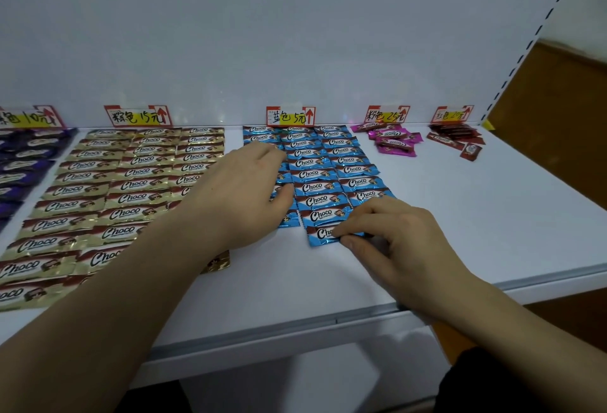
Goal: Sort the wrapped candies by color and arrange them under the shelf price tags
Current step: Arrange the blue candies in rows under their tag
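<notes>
— Those blue candies [312, 176] are looking feather-light, aren't they?

— They are. It's thin, crinkly foil round a small firm bar, and I'm guessing the wrappers are sliding easily on that smooth white shelf [492, 215]. One careless nudge is probably shifting a whole column.

— So where would you be taking hold?

— At a crimped end, or lightly across the two long edges. Squeezing the middle is risking a creased wrapper.

— And what are the hands doing?

— The left hand [243, 189] is lying flat, fingers straight, resting on the left column of the blue block. That block is running from the blue price tag [290, 116] at the shelf's back edge toward its front edge. The right hand [391, 235] is curling its fingers, pinching the right end of the frontmost candy [323, 234] in the middle column.

— Where's that one sitting?

— It's lying on the shelf, touching the candy behind it, nearest the front edge.
</notes>
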The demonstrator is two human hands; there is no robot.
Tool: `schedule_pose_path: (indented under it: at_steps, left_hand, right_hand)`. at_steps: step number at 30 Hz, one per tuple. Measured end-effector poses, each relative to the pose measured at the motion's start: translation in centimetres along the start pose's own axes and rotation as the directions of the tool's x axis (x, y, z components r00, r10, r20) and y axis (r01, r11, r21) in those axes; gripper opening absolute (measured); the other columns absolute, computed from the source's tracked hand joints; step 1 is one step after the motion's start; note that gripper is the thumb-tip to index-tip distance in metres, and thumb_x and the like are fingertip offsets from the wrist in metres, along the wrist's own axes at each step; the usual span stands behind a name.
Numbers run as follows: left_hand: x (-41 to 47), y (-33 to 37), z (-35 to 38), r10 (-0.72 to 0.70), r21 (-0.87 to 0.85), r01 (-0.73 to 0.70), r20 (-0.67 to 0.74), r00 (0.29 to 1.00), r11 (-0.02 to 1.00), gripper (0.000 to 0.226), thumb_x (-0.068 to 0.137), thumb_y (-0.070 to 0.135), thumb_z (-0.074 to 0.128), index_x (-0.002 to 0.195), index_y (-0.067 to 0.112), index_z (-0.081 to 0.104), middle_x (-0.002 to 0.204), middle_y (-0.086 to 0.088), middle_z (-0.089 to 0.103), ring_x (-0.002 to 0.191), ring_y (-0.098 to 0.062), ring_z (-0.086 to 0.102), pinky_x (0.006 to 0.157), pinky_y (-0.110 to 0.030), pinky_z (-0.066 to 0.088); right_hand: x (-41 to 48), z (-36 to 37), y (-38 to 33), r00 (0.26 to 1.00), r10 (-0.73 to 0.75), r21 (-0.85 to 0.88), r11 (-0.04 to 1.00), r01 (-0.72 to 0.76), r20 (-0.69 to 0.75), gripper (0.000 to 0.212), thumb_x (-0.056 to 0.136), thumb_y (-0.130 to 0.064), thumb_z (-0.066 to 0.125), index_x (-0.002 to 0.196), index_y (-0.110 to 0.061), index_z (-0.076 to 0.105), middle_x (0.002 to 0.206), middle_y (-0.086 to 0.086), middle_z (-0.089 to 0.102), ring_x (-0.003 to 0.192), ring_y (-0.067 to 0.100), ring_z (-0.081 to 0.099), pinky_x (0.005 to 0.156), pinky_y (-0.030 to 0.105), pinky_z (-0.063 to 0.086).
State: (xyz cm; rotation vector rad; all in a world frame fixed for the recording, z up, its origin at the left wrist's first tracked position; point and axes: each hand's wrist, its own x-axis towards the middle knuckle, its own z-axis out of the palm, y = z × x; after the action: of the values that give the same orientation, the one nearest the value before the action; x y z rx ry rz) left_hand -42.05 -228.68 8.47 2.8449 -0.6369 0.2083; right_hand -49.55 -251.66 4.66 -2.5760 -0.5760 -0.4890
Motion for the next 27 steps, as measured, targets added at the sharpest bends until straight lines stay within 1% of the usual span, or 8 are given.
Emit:
schedule_pose_path:
  at_steps: [8, 13, 15, 18, 20, 22, 25, 27]
  left_hand:
    - [-0.2, 0.4, -0.2, 0.014, -0.007, -0.014, -0.008, 1.000, 1.000, 0.055, 0.102, 0.045, 0.041, 0.150, 0.019, 0.037, 0.152, 0.001, 0.042, 0.135, -0.016, 0.042, 0.109, -0.033, 0.041]
    - [-0.1, 0.5, 0.0, 0.022, 0.017, -0.022, 0.012, 1.000, 1.000, 0.056, 0.103, 0.044, 0.039, 0.153, 0.019, 0.033, 0.156, 0.000, 0.038, 0.140, -0.018, 0.038, 0.113, -0.035, 0.037]
    - [-0.2, 0.4, 0.1, 0.021, 0.022, -0.021, 0.006, 1.000, 1.000, 0.055, 0.103, 0.044, 0.039, 0.152, 0.019, 0.035, 0.156, 0.000, 0.038, 0.139, -0.018, 0.039, 0.112, -0.035, 0.037]
    - [-0.4, 0.5, -0.3, -0.007, 0.053, 0.006, 0.015, 1.000, 0.999, 0.054, 0.103, 0.043, 0.036, 0.152, 0.020, 0.034, 0.157, 0.000, 0.037, 0.140, -0.017, 0.036, 0.114, -0.035, 0.034]
    - [-0.2, 0.5, -0.7, -0.028, 0.103, 0.025, 0.029, 0.999, 0.994, 0.054, 0.104, 0.042, 0.033, 0.153, 0.020, 0.033, 0.158, 0.000, 0.034, 0.143, -0.017, 0.031, 0.117, -0.036, 0.029]
    - [0.3, 0.6, -1.1, -0.065, 0.142, 0.056, 0.059, 0.996, 0.988, 0.054, 0.104, 0.043, 0.030, 0.152, 0.020, 0.033, 0.159, 0.000, 0.032, 0.145, -0.017, 0.028, 0.119, -0.036, 0.025]
    - [1.5, 0.7, -2.0, -0.080, 0.219, 0.054, 0.112, 0.990, 0.974, 0.054, 0.103, 0.046, 0.025, 0.147, 0.019, 0.040, 0.152, -0.001, 0.039, 0.137, -0.015, 0.037, 0.114, -0.036, 0.031]
    - [2.7, 1.2, -2.7, -0.060, 0.253, 0.026, 0.129, 0.990, 0.967, 0.058, 0.101, 0.050, 0.017, 0.141, 0.018, 0.045, 0.145, -0.002, 0.046, 0.129, -0.015, 0.043, 0.110, -0.036, 0.037]
  right_hand:
    - [0.1, 0.0, -0.2, 0.999, 0.038, 0.002, 0.999, -0.039, 0.026, 0.015, 0.092, -0.032, 0.070, 0.105, -0.027, 0.075, 0.104, -0.014, 0.070, 0.099, 0.006, 0.062, 0.077, 0.018, 0.051]
    - [0.3, -0.1, -0.4, 0.998, 0.035, -0.008, 0.999, -0.035, 0.054, 0.018, 0.092, -0.034, 0.069, 0.107, -0.027, 0.075, 0.104, -0.014, 0.070, 0.099, 0.007, 0.062, 0.076, 0.018, 0.051]
    - [0.2, -0.1, -0.5, 0.998, 0.059, 0.019, 0.998, -0.059, 0.019, 0.019, 0.091, -0.033, 0.070, 0.108, -0.026, 0.075, 0.105, -0.014, 0.069, 0.099, 0.006, 0.062, 0.075, 0.015, 0.050]
    - [0.4, -1.2, 0.0, 0.980, 0.168, 0.101, 0.982, -0.158, -0.102, 0.017, 0.093, -0.029, 0.068, 0.108, -0.024, 0.075, 0.102, -0.018, 0.067, 0.094, -0.001, 0.061, 0.070, 0.006, 0.044]
    - [1.0, -2.6, 1.5, 0.974, 0.205, 0.025, 0.979, -0.204, -0.100, 0.023, 0.096, -0.032, 0.061, 0.114, -0.025, 0.072, 0.106, -0.014, 0.068, 0.092, 0.002, 0.056, 0.070, 0.009, 0.039]
    - [1.9, -4.0, 3.9, 0.975, 0.218, -0.100, 0.970, -0.221, -0.037, 0.032, 0.097, -0.040, 0.054, 0.124, -0.029, 0.066, 0.118, -0.011, 0.067, 0.099, 0.001, 0.049, 0.074, 0.016, 0.037]
    - [3.3, -5.7, 7.6, 0.967, 0.254, -0.191, 0.951, -0.244, 0.030, 0.036, 0.099, -0.042, 0.052, 0.134, -0.034, 0.058, 0.133, -0.011, 0.060, 0.118, 0.005, 0.046, 0.093, 0.027, 0.041]
    - [4.6, -6.5, 10.1, 0.967, 0.250, -0.219, 0.947, -0.234, 0.050, 0.037, 0.100, -0.041, 0.053, 0.134, -0.031, 0.058, 0.134, -0.009, 0.059, 0.124, 0.012, 0.048, 0.101, 0.033, 0.040]
